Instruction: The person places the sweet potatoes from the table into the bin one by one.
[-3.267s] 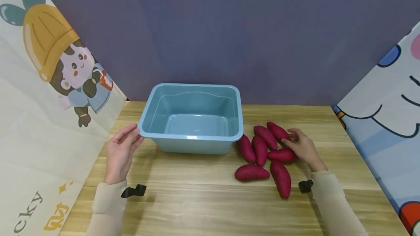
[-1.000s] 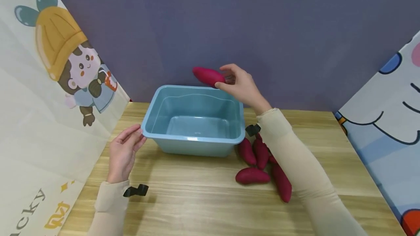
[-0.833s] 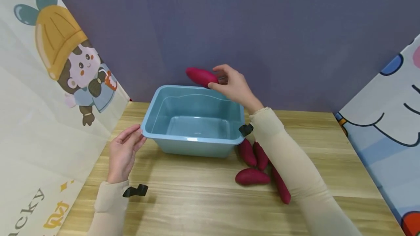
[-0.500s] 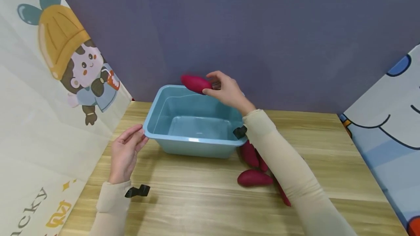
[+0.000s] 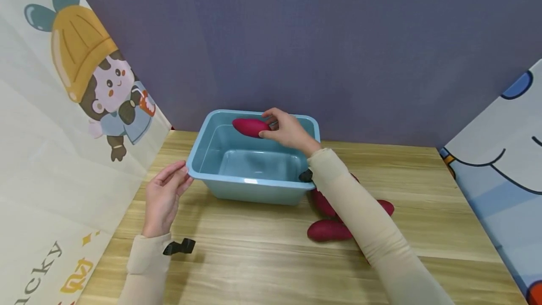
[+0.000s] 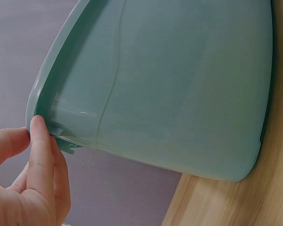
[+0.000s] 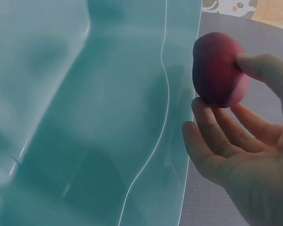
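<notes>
A light blue plastic basin (image 5: 254, 194) stands on the table toward the back wall. My left hand (image 5: 163, 199) pinches its rim at the front left corner; the left wrist view shows thumb and fingers (image 6: 40, 165) on either side of the lip. Over the back part of the basin, my right hand (image 5: 290, 132) grips a red-purple sweet potato (image 5: 251, 127) by one end. In the right wrist view that sweet potato (image 7: 218, 70) appears end-on between thumb and fingertips. The visible basin floor (image 5: 237, 161) is bare.
Several more sweet potatoes lie on the wooden table (image 5: 237, 258) right of the basin, partly hidden by the right sleeve (image 5: 364, 220); one (image 5: 328, 230) lies in front, another (image 5: 386, 207) beyond the sleeve. Printed cloths hang at both sides, and a grey-blue wall (image 5: 296, 36) rises behind.
My right hand has taken a sweet potato from the pile, carried it left over the basin, and lowered it toward the opening. My left hand stays at the rim.
</notes>
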Tool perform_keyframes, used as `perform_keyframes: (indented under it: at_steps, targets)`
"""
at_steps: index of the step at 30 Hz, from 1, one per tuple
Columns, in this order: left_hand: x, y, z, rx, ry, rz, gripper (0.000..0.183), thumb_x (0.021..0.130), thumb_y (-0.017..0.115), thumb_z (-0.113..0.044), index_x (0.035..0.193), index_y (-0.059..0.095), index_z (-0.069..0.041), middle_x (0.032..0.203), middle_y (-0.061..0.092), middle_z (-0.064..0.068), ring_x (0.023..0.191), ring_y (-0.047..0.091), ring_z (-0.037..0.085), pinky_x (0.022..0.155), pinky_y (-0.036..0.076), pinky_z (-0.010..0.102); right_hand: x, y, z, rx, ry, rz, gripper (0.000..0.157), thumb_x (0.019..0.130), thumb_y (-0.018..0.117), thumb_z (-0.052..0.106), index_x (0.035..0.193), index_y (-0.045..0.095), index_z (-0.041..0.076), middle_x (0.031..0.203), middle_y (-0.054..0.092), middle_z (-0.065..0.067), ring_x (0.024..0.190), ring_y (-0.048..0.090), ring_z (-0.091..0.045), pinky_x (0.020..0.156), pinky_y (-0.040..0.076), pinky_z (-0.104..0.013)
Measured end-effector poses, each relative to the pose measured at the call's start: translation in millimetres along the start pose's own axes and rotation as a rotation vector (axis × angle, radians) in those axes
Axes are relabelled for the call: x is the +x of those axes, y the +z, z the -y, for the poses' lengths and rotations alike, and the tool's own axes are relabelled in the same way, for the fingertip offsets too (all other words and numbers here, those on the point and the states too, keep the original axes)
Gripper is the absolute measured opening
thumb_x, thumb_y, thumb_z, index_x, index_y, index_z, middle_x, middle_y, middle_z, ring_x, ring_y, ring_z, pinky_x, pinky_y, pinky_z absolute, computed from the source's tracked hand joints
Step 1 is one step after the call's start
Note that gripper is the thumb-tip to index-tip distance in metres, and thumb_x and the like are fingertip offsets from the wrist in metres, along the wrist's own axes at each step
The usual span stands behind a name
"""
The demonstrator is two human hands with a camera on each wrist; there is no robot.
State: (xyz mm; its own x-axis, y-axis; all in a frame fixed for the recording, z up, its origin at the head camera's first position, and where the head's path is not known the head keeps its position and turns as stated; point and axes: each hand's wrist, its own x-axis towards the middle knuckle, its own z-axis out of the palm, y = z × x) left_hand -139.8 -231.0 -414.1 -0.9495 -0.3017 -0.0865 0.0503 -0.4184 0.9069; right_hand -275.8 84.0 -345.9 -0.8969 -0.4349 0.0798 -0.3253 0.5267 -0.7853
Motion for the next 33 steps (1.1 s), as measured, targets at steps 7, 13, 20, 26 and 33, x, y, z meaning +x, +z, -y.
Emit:
perform_keyframes:
  at_steps: [7,13,20,26,33]
  targets:
    - [-0.3,0.1,0.3,0.002,-0.010,-0.004,0.030,0.090,0.076,-0.004,0.116,0.068,0.006,0.106,0.070,0.012,0.089,0.070,0.017,0.088,0.058,0.030,-1,0.8,-2,-0.005,0.000,-0.002,0.054,0.091,0.077,0.025,0.137,0.053,0.009,0.126,0.061,-0.008,0.109,0.059,-0.023,0.089,0.058,-0.035]
    - [-0.1,0.7,0.3,0.005,-0.014,-0.008,0.033,0.089,0.077,-0.005,0.118,0.067,0.007,0.106,0.070,0.012,0.090,0.070,0.017,0.088,0.058,0.030,-1,0.8,-2,0.009,-0.006,-0.007,0.052,0.093,0.076,0.021,0.137,0.053,0.007,0.126,0.061,-0.008,0.111,0.060,-0.023,0.092,0.057,-0.036]
    - [0.3,1.0,0.7,-0.005,-0.018,-0.004,0.032,0.089,0.077,-0.004,0.118,0.067,0.007,0.106,0.070,0.012,0.090,0.070,0.017,0.089,0.057,0.031,-1,-2.5,-1,0.029,-0.033,-0.024,0.052,0.094,0.074,0.019,0.139,0.051,0.005,0.128,0.060,-0.013,0.112,0.059,-0.024,0.093,0.055,-0.039]
    - [1.2,1.9,2.7,-0.036,0.008,0.018,0.026,0.090,0.075,-0.002,0.114,0.069,0.007,0.103,0.071,0.012,0.087,0.071,0.018,0.086,0.059,0.030,-6,-17.2,14,0.021,-0.068,-0.067,0.051,0.094,0.074,0.022,0.139,0.052,0.011,0.127,0.061,-0.008,0.110,0.059,-0.019,0.092,0.055,-0.034]
    - [1.7,-0.3,3.6,-0.044,0.009,0.012,0.025,0.091,0.073,-0.001,0.114,0.069,0.007,0.103,0.072,0.012,0.087,0.071,0.018,0.085,0.059,0.030,-28,-41.0,39,-0.013,-0.143,-0.092,0.052,0.095,0.073,0.030,0.140,0.051,0.019,0.126,0.061,0.000,0.110,0.059,-0.012,0.096,0.052,-0.029]
